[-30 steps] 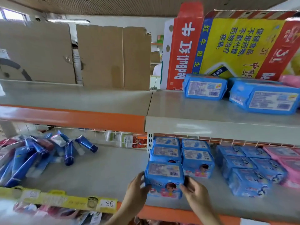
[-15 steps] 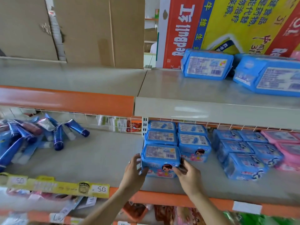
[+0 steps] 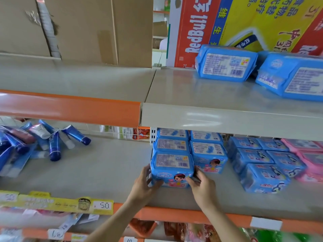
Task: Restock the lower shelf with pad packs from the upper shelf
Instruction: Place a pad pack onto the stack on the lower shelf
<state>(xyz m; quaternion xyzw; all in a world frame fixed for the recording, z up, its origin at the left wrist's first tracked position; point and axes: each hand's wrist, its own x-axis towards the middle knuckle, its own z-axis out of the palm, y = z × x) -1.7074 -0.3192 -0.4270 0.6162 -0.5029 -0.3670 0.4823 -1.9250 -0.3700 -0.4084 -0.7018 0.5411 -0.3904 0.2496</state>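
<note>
Where the pad pack (image 3: pixel 172 169) sat: on the lower shelf (image 3: pixel 104 172), near its front edge.
Long axis: ran left-right, barcode label up, cartoon face toward the camera.
Left hand (image 3: pixel 142 186): gripped its left end.
Right hand (image 3: pixel 202 186): gripped its right end.

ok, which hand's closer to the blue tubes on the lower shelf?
Left. The left hand holds the left side of the front pad pack, with the blue tubes further left. The right hand holds the pack's right side, beyond the pack from them.
</note>
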